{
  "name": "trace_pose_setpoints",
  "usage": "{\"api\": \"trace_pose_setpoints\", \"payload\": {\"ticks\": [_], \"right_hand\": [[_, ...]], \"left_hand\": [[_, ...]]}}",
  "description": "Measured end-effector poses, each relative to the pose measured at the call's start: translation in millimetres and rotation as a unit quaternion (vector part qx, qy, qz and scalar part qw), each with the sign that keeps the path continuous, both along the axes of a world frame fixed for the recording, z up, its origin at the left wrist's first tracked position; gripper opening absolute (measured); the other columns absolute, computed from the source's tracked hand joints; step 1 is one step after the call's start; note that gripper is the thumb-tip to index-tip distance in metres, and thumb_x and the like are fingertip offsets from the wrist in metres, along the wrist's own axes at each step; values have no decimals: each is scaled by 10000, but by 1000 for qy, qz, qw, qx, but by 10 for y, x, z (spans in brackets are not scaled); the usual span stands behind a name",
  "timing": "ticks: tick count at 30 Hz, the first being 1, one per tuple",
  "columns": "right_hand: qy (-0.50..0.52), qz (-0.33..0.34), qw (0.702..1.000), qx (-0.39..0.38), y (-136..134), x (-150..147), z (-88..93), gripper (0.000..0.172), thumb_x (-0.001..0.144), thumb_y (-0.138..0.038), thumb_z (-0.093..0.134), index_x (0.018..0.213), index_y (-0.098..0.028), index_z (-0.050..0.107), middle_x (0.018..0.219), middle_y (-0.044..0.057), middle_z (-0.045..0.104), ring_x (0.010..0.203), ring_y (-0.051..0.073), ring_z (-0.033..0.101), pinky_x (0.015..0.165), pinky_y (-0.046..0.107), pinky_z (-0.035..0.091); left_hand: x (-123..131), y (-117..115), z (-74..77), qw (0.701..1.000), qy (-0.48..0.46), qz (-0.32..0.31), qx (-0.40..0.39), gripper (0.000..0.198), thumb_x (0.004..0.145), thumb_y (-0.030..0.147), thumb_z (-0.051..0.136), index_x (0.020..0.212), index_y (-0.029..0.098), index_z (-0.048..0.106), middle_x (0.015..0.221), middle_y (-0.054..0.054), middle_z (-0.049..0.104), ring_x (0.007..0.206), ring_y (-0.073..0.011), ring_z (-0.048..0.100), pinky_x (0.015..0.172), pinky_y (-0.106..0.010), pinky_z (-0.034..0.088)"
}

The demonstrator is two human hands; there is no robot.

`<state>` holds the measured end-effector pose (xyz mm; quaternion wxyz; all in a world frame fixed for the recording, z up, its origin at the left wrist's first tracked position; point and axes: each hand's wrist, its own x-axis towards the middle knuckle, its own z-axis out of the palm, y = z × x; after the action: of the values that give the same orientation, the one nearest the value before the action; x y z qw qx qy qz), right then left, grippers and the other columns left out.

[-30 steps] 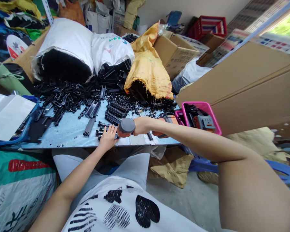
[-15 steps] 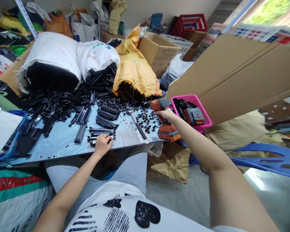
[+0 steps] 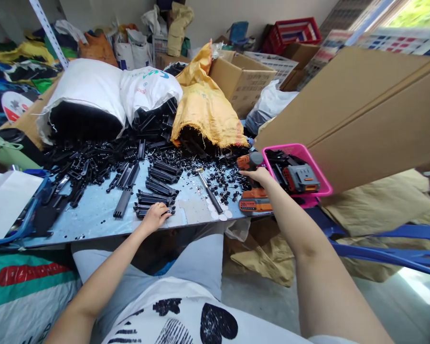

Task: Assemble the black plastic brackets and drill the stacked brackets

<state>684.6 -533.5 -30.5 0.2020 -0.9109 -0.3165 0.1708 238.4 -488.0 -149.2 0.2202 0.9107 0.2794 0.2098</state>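
Note:
At the near end of a row of black plastic strips (image 3: 161,186), my left hand (image 3: 155,219) rests with curled fingers on the nearest strip. My right hand (image 3: 260,176) is around the grip of an orange and grey cordless drill (image 3: 249,161). The drill stands upright on its orange battery at the table's right end, beside a pink basket (image 3: 327,186). A hammer (image 3: 210,193) lies between my hands, its head pointing away. Small black parts with metal pins (image 3: 229,184) are scattered around it. My right fingers are partly hidden behind the drill grip.
White sacks (image 3: 89,86) and a yellow sack (image 3: 208,110) spill black parts across the back of the blue table (image 3: 93,220). A grey battery-like block (image 3: 303,177) sits in the basket. Cardboard (image 3: 372,105) leans at right, near a blue chair (image 3: 397,248). A blue tray (image 3: 39,191) stands left.
The view has shifted slightly, so the scene sits a little further right and lower. My right hand stays at the drill, which stands more upright. My left hand stays on the strips.

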Motion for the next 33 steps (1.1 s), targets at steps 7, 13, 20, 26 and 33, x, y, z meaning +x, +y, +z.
{"api": "trace_pose_setpoints", "payload": {"ticks": [7, 13, 20, 26, 33], "right_hand": [[-236, -4, 971, -28, -290, -317, 191, 617, 699, -601, 658, 1073, -119, 563, 1126, 295, 537, 1074, 438, 495, 828, 537, 413], [-204, 291, 927, 123, 471, -1464, 10, 327, 916, -383, 431, 1106, -146, 553, 1113, 130, 590, 1026, 228, 541, 922, 320, 415], [-99, 481, 871, 5, 1709, -2485, -532, 389, 786, -109, 547, 1175, -98, 555, 1189, 167, 552, 1123, 257, 487, 967, 316, 369], [-38, 535, 844, -18, 1913, -2402, -439, 539, 740, -214, 646, 1251, -104, 513, 1105, 107, 616, 977, 192, 575, 886, 271, 435], [162, 542, 806, -176, 1944, -2611, -469, 1022, 517, -499, 819, 1376, -120, 416, 1388, 174, 425, 1242, 279, 440, 1050, 302, 343]], "left_hand": [[-263, -297, 211, 988, -81, 131, 3, 342, 898, 346, 495, 1188, 181, 569, 1126, -112, 603, 1115, -247, 509, 977, -415, 398], [-328, -571, 264, 895, -216, 237, -309, 268, 846, 351, 555, 1033, 172, 625, 950, -78, 645, 887, -188, 614, 796, -316, 495], [-243, -759, 402, 611, -299, 295, -671, 241, 782, 276, 650, 975, 159, 566, 924, -71, 630, 738, -136, 640, 638, -240, 504], [-361, -741, 410, 495, -369, 298, -728, 193, 809, 301, 627, 892, 158, 527, 919, -88, 618, 827, -192, 657, 759, -357, 530], [26, -495, 367, 437, -453, 423, -652, 206, 830, 303, 610, 956, 148, 560, 1002, -102, 623, 924, -161, 629, 864, -295, 486]]}}
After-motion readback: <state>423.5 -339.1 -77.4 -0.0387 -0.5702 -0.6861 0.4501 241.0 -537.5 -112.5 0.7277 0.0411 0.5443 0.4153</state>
